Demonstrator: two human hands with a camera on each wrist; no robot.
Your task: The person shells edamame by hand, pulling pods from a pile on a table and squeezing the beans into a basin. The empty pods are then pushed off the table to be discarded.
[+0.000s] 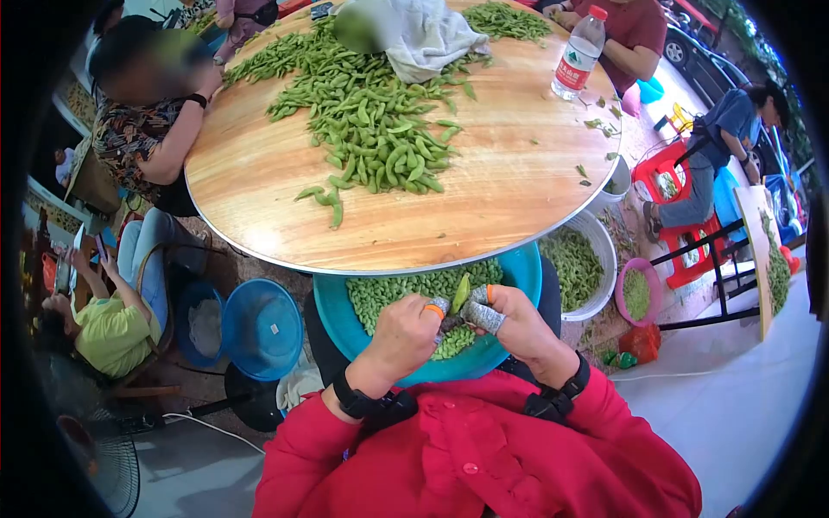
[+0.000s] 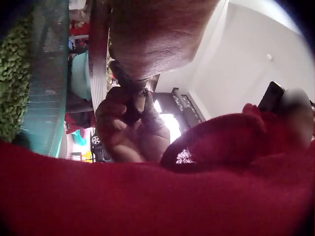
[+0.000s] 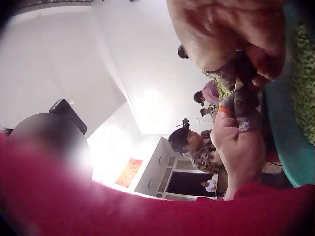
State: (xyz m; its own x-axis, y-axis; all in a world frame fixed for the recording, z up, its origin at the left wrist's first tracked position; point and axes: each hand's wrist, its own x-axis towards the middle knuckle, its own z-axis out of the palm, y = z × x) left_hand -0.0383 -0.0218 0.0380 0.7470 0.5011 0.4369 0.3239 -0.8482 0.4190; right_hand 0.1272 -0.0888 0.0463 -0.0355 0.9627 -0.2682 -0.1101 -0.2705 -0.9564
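Observation:
Over a teal basin (image 1: pixel 332 315) full of shelled green beans (image 1: pixel 389 289), both my hands pinch one green edamame pod (image 1: pixel 461 293) between them. My left hand (image 1: pixel 439 309) grips its left side and my right hand (image 1: pixel 482 306) its right side, with taped fingertips (image 1: pixel 485 318). The pod sticks up between the thumbs. In the left wrist view my right hand (image 2: pixel 128 128) curls beside the basin (image 2: pixel 44 98). In the right wrist view my left hand (image 3: pixel 241 142) shows an orange finger band next to the basin wall (image 3: pixel 285 142).
A round wooden table (image 1: pixel 484 198) ahead carries a big heap of pods (image 1: pixel 371 121), a grey cloth (image 1: pixel 423 34) and a water bottle (image 1: pixel 579 53). A white bucket of beans (image 1: pixel 579 268), a pink bowl (image 1: pixel 637 293) and a blue basin (image 1: pixel 263 328) stand on the floor. People sit around.

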